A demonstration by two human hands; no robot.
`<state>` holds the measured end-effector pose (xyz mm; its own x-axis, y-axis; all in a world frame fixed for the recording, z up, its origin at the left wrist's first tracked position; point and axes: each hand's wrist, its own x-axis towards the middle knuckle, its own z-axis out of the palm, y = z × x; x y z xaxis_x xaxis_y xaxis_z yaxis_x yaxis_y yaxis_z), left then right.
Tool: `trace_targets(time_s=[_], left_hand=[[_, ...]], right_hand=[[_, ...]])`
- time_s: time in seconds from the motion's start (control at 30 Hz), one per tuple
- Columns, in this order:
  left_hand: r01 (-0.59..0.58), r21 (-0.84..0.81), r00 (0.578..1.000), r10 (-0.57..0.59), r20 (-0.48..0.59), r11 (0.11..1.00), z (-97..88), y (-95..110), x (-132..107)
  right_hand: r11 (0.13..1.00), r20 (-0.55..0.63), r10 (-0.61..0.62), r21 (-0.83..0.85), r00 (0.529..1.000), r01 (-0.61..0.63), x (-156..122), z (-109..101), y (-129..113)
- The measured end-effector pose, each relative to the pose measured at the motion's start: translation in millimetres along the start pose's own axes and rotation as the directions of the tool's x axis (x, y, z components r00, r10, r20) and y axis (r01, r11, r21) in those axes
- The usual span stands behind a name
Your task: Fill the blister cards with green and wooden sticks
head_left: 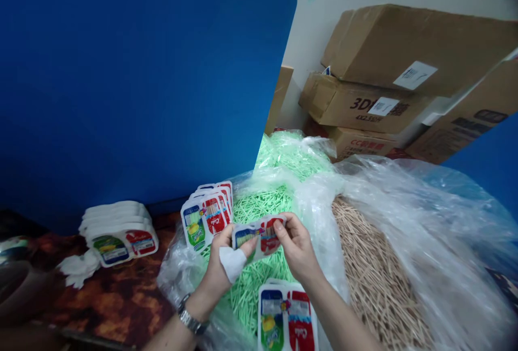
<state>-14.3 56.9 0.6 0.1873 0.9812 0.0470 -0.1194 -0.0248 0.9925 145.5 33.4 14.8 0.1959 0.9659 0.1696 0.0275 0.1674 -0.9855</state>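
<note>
Between both hands I hold one flat candy pack (265, 243), with a green-and-blue half on the left and a red half on the right. My left hand (224, 259), with a white wrap near the thumb, grips its left end. Fingers and thumb of my right hand (297, 245) pinch its right end. Below lies a heap of thin green candy sticks (263, 202) in a clear plastic bag. A fanned stack of similar packs (204, 218) rests on the heap to the left. Nearer me, more packs (287, 318) lie partly behind my right forearm.
To the right, brown sticks (376, 270) fill another clear bag (441, 232). At far left stand stacked packs (121, 232) beside a crumpled white tissue (81, 269). A blue panel (141, 70) rises behind; cardboard boxes (424, 48) are piled at back right.
</note>
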Motion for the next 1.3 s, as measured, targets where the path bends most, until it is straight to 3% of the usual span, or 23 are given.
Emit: trace_targets(time_s=[0.1, 0.2, 0.3, 0.37, 0.43, 0.5, 0.6, 0.7, 0.73, 0.8, 0.9, 1.0, 1.13, 1.2, 1.23, 1.3], left_hand=[[-0.014, 0.105, 0.998, 0.02, -0.056, 0.994, -5.6, -2, -3], [-0.039, 0.143, 0.998, 0.046, -0.045, 0.989, -14.2, -3, -5], [-0.067, 0.278, 0.995, 0.085, -0.054, 0.958, -30.3, -4, 0], [-0.109, 0.421, 0.979, 0.171, -0.113, 0.901, -46.4, -6, 8], [-0.128, 0.546, 0.945, 0.27, -0.187, 0.828, -65.5, -12, 21], [-0.105, 0.78, 0.875, 0.43, -0.222, 0.616, -84.7, -21, 33], [-0.004, 0.904, 0.845, 0.485, -0.226, 0.428, -106.8, -38, 47], [0.078, 0.911, 0.838, 0.467, -0.28, 0.405, -117.1, -47, 52], [0.097, 0.908, 0.842, 0.453, -0.293, 0.408, -118.7, -48, 53], [0.12, 0.905, 0.859, 0.415, -0.3, 0.407, -120.4, -47, 54], [0.131, 0.904, 0.885, 0.363, -0.292, 0.407, -120.9, -40, 54], [0.118, 0.895, 0.876, 0.379, -0.298, 0.431, -113.8, -30, 47], [-0.032, 0.844, 0.842, 0.47, -0.266, 0.535, -78.4, -13, 15], [-0.186, 0.75, 0.913, 0.394, -0.107, 0.634, -51.4, -9, -8], [-0.218, 0.683, 0.957, 0.29, 0.009, 0.697, -37.5, -9, -20], [-0.207, 0.556, 0.971, 0.101, 0.216, 0.805, -11.5, -13, -40]], right_hand=[[1.0, -0.003, 0.026, 0.007, 1.0, -0.026, -3, 10, 6], [0.999, -0.021, 0.024, -0.033, 0.999, -0.025, -4, 17, 10], [0.99, 0.081, -0.013, -0.142, 0.997, 0.025, -6, 16, 10], [0.946, 0.16, -0.056, -0.306, 0.986, 0.103, -10, 8, 7], [0.85, 0.216, -0.084, -0.495, 0.973, 0.183, -16, -6, 6], [0.729, 0.274, -0.076, -0.641, 0.959, 0.241, -25, -23, 7], [0.492, 0.368, 0.034, -0.815, 0.929, 0.305, -45, -45, 15], [0.175, 0.373, 0.185, -0.923, 0.909, 0.343, -65, -57, 25], [0.098, 0.361, 0.219, -0.933, 0.907, 0.347, -69, -59, 27], [0.029, 0.336, 0.265, -0.94, 0.904, 0.341, -73, -60, 31], [0.06, 0.308, 0.304, -0.951, 0.902, 0.304, -71, -60, 33], [0.166, 0.297, 0.311, -0.952, 0.903, 0.256, -66, -64, 32], [0.333, 0.205, 0.259, -0.936, 0.944, 0.112, -61, -73, 25], [0.442, 0.148, 0.217, -0.896, 0.965, 0.038, -60, -75, 16], [0.51, 0.129, 0.191, -0.86, 0.973, 0.014, -60, -75, 9], [0.646, 0.108, 0.143, -0.763, 0.984, -0.01, -60, -71, -6]])
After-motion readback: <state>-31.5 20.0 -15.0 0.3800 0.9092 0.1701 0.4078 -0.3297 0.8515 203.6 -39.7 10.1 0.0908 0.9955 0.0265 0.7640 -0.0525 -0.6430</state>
